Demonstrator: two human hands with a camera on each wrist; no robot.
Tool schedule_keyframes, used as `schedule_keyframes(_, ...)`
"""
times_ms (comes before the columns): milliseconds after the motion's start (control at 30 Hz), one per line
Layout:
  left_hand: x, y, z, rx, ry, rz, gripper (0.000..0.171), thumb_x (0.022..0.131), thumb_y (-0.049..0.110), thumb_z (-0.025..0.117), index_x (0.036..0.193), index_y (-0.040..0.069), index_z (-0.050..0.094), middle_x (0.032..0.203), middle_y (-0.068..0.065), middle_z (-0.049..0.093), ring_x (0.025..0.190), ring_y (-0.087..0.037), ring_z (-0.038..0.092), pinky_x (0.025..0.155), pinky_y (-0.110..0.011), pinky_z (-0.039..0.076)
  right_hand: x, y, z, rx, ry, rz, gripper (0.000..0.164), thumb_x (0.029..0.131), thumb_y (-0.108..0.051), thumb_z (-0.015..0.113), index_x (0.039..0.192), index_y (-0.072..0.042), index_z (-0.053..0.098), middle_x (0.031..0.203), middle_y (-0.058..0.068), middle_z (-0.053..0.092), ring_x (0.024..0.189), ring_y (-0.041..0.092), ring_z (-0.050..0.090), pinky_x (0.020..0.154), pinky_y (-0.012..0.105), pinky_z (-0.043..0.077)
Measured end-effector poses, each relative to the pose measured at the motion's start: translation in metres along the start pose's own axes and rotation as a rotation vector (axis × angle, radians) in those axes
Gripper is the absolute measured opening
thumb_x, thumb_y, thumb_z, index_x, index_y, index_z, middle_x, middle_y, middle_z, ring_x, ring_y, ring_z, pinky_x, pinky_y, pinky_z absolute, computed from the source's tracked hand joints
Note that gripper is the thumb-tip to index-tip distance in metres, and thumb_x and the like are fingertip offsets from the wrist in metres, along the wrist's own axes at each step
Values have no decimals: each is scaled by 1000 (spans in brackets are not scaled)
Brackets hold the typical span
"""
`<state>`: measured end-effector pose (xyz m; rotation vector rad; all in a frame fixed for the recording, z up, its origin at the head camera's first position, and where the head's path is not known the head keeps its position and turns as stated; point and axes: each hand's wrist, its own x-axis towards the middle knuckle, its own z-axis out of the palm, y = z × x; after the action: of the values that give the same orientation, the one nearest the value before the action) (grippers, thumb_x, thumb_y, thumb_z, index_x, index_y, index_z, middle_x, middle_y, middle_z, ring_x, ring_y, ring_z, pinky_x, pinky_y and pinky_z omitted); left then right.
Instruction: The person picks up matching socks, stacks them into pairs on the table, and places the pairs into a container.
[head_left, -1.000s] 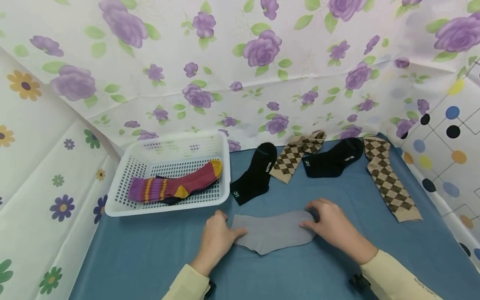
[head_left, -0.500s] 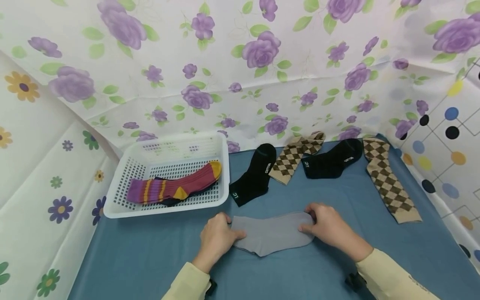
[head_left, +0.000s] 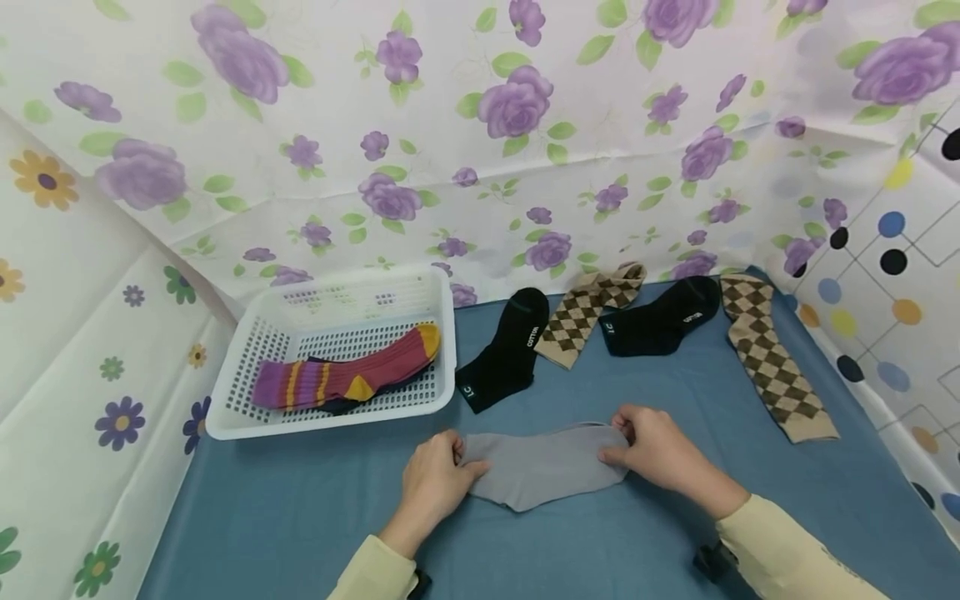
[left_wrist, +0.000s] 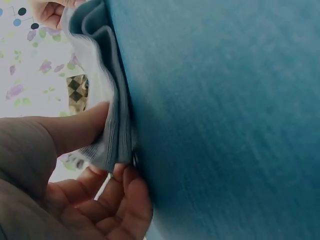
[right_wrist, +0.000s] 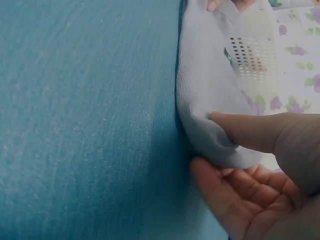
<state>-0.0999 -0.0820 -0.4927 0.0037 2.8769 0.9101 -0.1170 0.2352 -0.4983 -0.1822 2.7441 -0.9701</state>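
Observation:
A pair of grey socks (head_left: 543, 467), stacked one on the other, stretches between both hands on the blue cloth. My left hand (head_left: 437, 475) pinches the cuff end, thumb on top and fingers beneath. In the left wrist view the cuff's fabric layers (left_wrist: 107, 90) show edge-on between thumb and fingers. At the toe end my right hand (head_left: 660, 450) pinches the socks, its thumb on the upper face. The right wrist view shows the toe (right_wrist: 215, 142) curving up between that thumb and the fingers below.
A white basket (head_left: 330, 425) at the left holds a purple-and-red striped sock (head_left: 348, 367) over a dark one. Behind the hands lie black socks (head_left: 506, 350) (head_left: 663, 317) and brown argyle socks (head_left: 588, 312) (head_left: 776, 358). Patterned cloth walls (head_left: 420, 242) rise around the blue surface.
Both hands stay on the ends of the grey socks. The left fingers curl in slightly more at the cuff, and the fabric is a little more rumpled. The head view shifts slightly.

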Motion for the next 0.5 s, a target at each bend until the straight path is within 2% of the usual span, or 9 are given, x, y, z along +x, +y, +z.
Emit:
schedule_keyframes(167, -4, -3, -5, -147, 36, 40, 30, 79, 28, 74, 79, 13, 48, 64, 0, 41, 50, -11, 38, 45, -27, 31, -1, -2, -3, 120, 12, -20, 41, 70, -33, 81, 98, -13, 57, 72, -2, 53, 57, 13, 47, 48, 28, 40)
schedule_keyframes(300, -6, -3, -15, -213, 64, 55, 29, 79, 27, 75, 85, 14, 50, 68, 1, 46, 51, -10, 39, 47, -26, 35, 0, -6, -6, 169, 38, -77, 30, 72, -37, 79, 89, -18, 62, 63, -4, 49, 52, 11, 44, 46, 27, 37)
schedule_keyframes(400, -9, -2, -27, -225, 107, 63, 27, 78, 30, 75, 78, 14, 52, 62, 3, 42, 48, -9, 36, 45, -25, 32, 1, -12, -9, 171, 65, -106, 24, 73, -41, 77, 76, -23, 60, 60, -4, 48, 52, 11, 43, 46, 27, 35)
schedule_keyframes(500, -10, -1, -41, -231, 156, 83, 31, 79, 31, 74, 69, 15, 49, 57, 2, 34, 45, -10, 32, 43, -26, 27, 2, -21, -11, 198, 90, -108, 22, 73, -42, 77, 78, -26, 61, 68, -7, 55, 60, 10, 50, 49, 28, 40)
